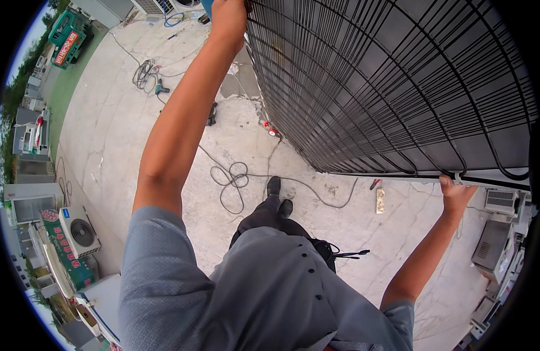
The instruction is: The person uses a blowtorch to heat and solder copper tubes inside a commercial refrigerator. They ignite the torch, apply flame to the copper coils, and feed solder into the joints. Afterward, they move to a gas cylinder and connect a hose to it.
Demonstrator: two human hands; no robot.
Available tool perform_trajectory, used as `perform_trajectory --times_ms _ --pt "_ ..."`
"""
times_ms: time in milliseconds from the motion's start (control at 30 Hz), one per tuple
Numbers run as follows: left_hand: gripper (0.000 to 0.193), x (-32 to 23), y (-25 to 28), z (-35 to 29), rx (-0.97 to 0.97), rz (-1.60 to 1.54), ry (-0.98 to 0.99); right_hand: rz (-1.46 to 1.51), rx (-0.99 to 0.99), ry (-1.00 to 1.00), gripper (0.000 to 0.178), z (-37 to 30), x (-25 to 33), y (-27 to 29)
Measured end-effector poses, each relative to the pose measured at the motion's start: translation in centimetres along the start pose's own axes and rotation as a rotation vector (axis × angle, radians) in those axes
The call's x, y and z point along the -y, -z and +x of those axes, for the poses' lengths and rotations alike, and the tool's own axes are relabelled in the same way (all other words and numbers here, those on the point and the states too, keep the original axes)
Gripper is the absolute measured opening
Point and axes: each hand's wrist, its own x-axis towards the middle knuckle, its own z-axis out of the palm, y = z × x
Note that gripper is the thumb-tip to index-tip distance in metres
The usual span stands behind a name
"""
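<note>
A tall dark refrigerator (375, 88) fills the upper right, its back toward me, crossed by thin black condenser wires and bent tubing. It appears tilted, with one edge running across below the coil. My left hand (228, 20) grips its far edge at the top of the picture; the fingertips are partly hidden. Something blue shows just beside that hand. Lower right, my right hand (455, 190) is closed round the near edge, thumb on the rim and the other fingers hidden beneath.
A black cable (230, 178) loops across the cracked concrete near my feet. Beyond my left arm lie a cable coil (145, 76) and a power drill (160, 87). A pressure gauge (272, 132) and a power strip (380, 200) lie near the refrigerator. An air-conditioner outdoor unit (81, 232) stands left.
</note>
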Motion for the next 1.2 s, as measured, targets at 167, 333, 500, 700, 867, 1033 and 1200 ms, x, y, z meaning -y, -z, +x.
perform_trajectory --times_ms 167,333,500,700,867,1033,1200 --pt "0.037 -0.8 0.1 -2.2 -0.016 0.003 0.028 -0.121 0.07 0.062 0.064 -0.1 -1.4 1.8" --pt "0.047 -2.2 2.3 -3.2 0.101 0.05 0.08 -0.229 0.038 0.157 0.063 -1.3 -3.4 2.1" --pt "0.045 -1.6 2.8 -2.5 0.175 0.093 0.121 0.141 -0.148 -0.121 0.071 -2.6 -3.3 -0.4" --pt "0.044 -0.5 4.0 -5.9 0.04 0.153 -0.094 0.196 -0.093 -0.259 0.066 -8.1 -1.3 -6.1" --pt "0.046 7.7 16.6 -14.9 0.156 0.326 0.635 0.235 0.579 -0.87 0.058 -17.2 4.6 -10.4" --pt "0.042 20.3 31.9 -28.7 0.311 0.65 1.06 0.223 0.913 -0.866 0.047 -21.5 7.8 -15.7" --pt "0.05 27.8 43.1 -33.6 0.323 1.144 1.081 0.107 1.115 -0.778 0.045 -15.8 15.4 -29.0"
